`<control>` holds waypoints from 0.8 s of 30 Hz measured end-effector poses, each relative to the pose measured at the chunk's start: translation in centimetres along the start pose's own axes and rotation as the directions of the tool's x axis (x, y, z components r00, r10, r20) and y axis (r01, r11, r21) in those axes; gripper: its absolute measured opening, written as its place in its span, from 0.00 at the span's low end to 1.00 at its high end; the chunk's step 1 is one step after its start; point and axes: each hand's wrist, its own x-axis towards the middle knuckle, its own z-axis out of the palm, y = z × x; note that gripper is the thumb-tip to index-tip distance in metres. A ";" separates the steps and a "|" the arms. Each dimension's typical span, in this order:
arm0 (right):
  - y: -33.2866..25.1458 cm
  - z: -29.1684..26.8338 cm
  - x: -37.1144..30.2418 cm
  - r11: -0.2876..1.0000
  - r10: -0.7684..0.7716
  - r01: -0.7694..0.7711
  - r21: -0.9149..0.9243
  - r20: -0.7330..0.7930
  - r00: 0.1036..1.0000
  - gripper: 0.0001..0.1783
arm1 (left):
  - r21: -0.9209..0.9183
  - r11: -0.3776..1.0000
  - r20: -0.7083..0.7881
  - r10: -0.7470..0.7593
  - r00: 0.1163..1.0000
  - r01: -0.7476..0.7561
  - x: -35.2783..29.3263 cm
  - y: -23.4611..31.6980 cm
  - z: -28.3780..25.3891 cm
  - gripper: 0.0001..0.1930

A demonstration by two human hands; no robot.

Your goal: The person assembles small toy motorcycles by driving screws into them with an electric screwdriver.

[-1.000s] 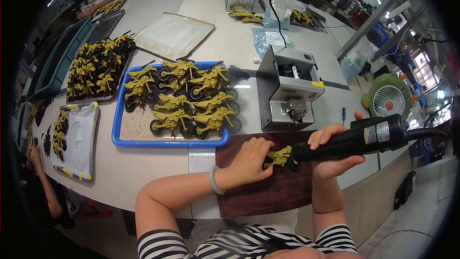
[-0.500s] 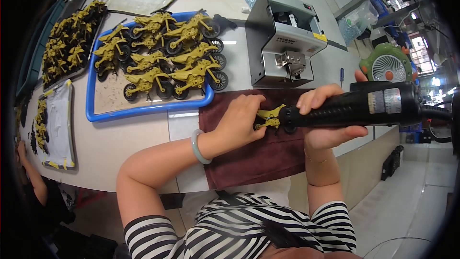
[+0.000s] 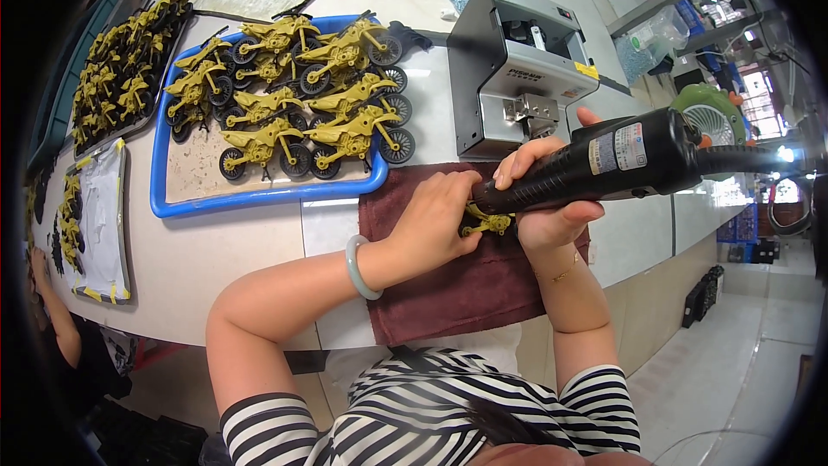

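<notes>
My left hand (image 3: 434,223) has its fingers closed around a small yellow toy motorcycle (image 3: 492,223), pressing it down on a dark red cloth (image 3: 457,298). Much of the toy is hidden under the fingers and the tool. A thick black corded electric screwdriver (image 3: 595,164) lies in the grip of my right hand (image 3: 552,229), thumb and fingers wrapped round it. Its front end is over the toy, close beside my left fingertips, and the body slants up to the right. I cannot see its bit.
Several yellow motorcycles with black wheels fill a blue-rimmed tray (image 3: 267,199) on the left. A grey metal machine (image 3: 517,69) stands beyond the cloth. A green fan (image 3: 711,116) is at the right. Further left are a loaded tray (image 3: 129,69) and another person's arm (image 3: 59,306).
My right hand has brought the screwdriver leftward, its front end nearer my left fingers and its back end raised and tilted. The left hand still holds the motorcycle in nearly the same place.
</notes>
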 end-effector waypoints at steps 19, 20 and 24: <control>1.7 0.6 0.7 0.985 0.045 -0.057 0.163 0.077 0.996 0.46 | 0.042 0.995 0.079 -0.090 0.993 0.087 -0.1 0.1 -0.3 0.31; 1.8 0.4 0.7 0.983 0.053 -0.065 0.170 0.070 0.996 0.46 | 0.059 0.996 0.079 -0.073 0.994 0.068 0.0 0.3 -0.4 0.31; 2.5 -0.1 0.4 0.981 -0.004 -0.008 0.192 0.059 0.998 0.46 | 0.057 0.992 0.121 -0.117 0.986 0.111 0.2 0.4 -0.5 0.31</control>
